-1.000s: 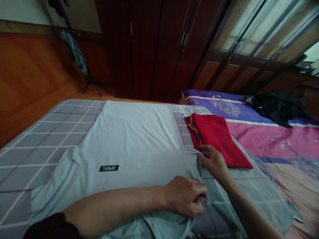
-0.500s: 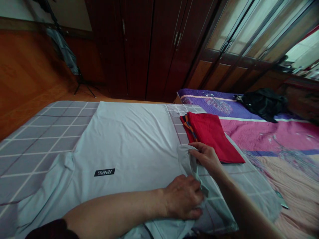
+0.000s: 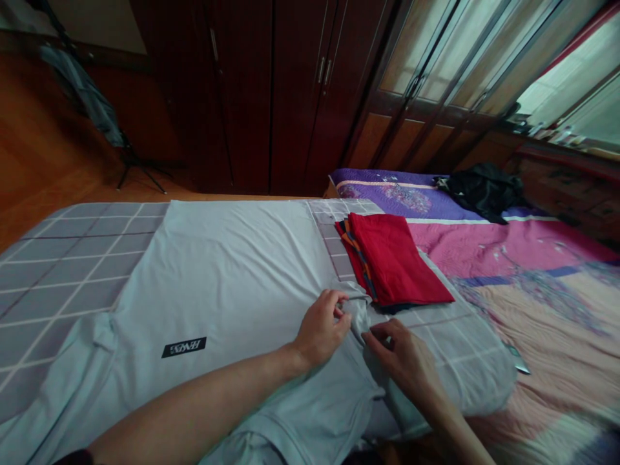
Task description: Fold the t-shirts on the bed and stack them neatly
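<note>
A pale grey T-shirt (image 3: pixel 232 271) lies spread out, wrinkled, with a small black printed label (image 3: pixel 184 347) on its front. Along its right side the sleeve cloth is bunched up. My left hand (image 3: pixel 322 328) reaches across the shirt, thumb and fingers closed on that sleeve cloth. Close by on the right, my right hand (image 3: pixel 407 355) pinches the sleeve's edge between its fingertips. Beyond both hands sits a stack of folded red clothes (image 3: pixel 394 258), with dark and orange edges showing on its left side.
Under the shirt is a grey checked cover (image 3: pixel 62 271). To the right, a bed with a purple, pink and peach spread (image 3: pixel 465 248) holds a dark garment (image 3: pixel 484 190). Dark wardrobe doors (image 3: pixel 247 97) stand behind; a stand (image 3: pixel 135 171) is at back left.
My left hand has moved forward and left along the sleeve, up to its far end. My right hand has come nearer to me. The view has turned slightly right.
</note>
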A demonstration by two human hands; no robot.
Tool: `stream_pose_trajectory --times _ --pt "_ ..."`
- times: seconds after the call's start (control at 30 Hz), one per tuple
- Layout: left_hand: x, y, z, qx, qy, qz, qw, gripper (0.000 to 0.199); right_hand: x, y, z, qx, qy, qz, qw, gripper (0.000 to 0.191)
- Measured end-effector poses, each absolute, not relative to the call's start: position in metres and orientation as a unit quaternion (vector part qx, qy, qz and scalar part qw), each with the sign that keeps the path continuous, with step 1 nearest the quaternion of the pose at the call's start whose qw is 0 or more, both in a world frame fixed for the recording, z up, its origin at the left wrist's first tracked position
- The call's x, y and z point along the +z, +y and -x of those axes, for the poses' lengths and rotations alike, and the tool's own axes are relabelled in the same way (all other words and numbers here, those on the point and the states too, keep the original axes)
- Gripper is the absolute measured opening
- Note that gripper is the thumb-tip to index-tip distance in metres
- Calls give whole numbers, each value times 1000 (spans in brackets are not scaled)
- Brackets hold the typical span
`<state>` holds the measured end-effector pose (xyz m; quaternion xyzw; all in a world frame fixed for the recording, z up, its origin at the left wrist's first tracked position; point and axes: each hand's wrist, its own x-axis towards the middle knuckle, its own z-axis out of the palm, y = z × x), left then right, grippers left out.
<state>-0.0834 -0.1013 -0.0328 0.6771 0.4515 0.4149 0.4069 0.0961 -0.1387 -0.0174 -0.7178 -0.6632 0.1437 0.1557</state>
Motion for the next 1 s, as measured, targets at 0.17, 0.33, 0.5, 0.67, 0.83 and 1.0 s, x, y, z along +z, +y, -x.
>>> stream_pose_trajectory --times 0.17,0.33,0.5,0.67,0.83,1.0 --pt "-37 -101 84 378 433 -697 430 37 -16 -142 -93 126 -649 739 131 23" --pt "-37 -103 86 355 412 -710 447 48 -22 -132 -87 75 -685 713 131 23" --pt "-37 -102 87 378 433 -682 453 47 -13 -125 -97 194 -608 735 229 16" --pt "-38 -101 87 388 421 -705 419 46 -4 -147 -130 323 -453 724 408 23" --pt "-37 -103 88 325 373 -776 391 50 -11 -161 -129 373 -408 723 415 45" --pt "-35 -102 89 319 356 -757 446 51 -16 -145 -116 372 -450 720 375 54"
